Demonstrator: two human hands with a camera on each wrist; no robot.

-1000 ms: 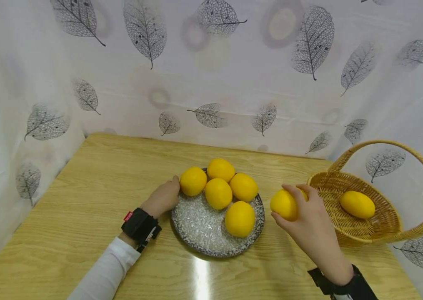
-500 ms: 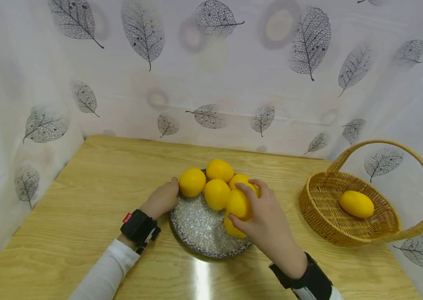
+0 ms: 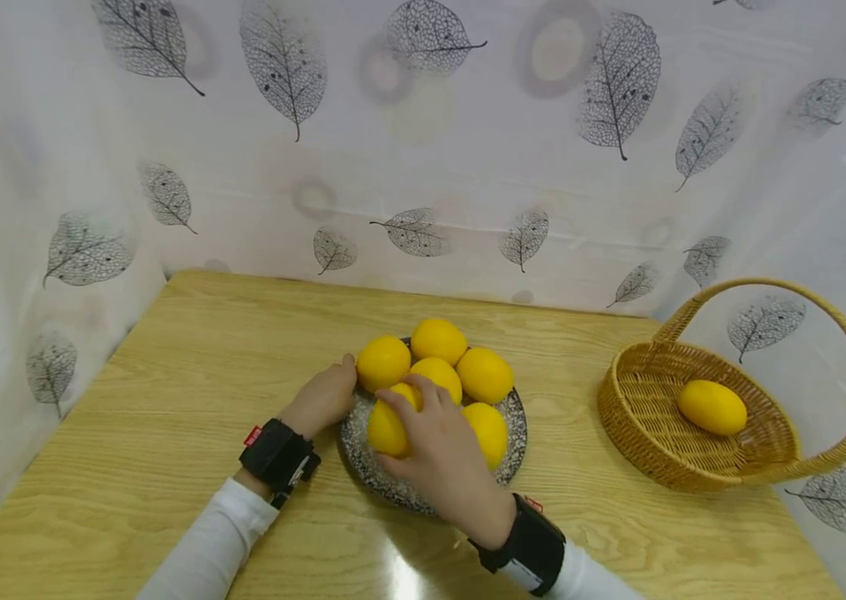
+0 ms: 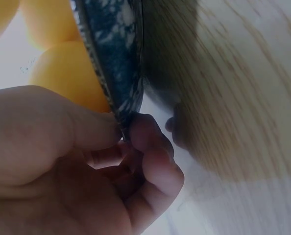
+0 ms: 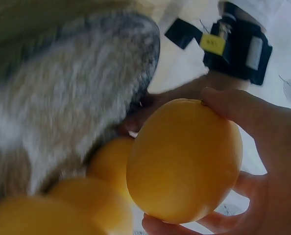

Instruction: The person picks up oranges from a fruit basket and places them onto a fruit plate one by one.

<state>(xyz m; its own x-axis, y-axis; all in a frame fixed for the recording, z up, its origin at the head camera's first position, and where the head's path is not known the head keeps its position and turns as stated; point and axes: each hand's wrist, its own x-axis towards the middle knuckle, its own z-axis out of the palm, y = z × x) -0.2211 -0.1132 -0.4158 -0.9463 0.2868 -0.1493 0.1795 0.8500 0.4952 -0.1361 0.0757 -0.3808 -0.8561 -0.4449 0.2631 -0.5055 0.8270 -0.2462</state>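
My right hand (image 3: 448,450) grips a yellow lemon (image 3: 388,423) over the left part of a speckled grey plate (image 3: 516,425). In the right wrist view the thumb and fingers curl round that lemon (image 5: 184,161). Several more lemons, one of them at the back (image 3: 438,340), lie on the plate's far and right parts. At the plate's left rim is my left hand (image 3: 322,397). The left wrist view shows its thumb and fingers pinching the plate's dark rim (image 4: 113,54). Whether the held lemon touches the plate cannot be told.
A wicker basket (image 3: 633,433) with a tall handle stands at the right of the wooden table (image 3: 242,333), one lemon (image 3: 712,407) inside it. A white curtain (image 3: 362,150) printed with leaves hangs behind the table and along its sides.
My right hand has carried the lemon leftward from beside the basket, across to the plate's left part. The left hand has stayed at the plate's rim.
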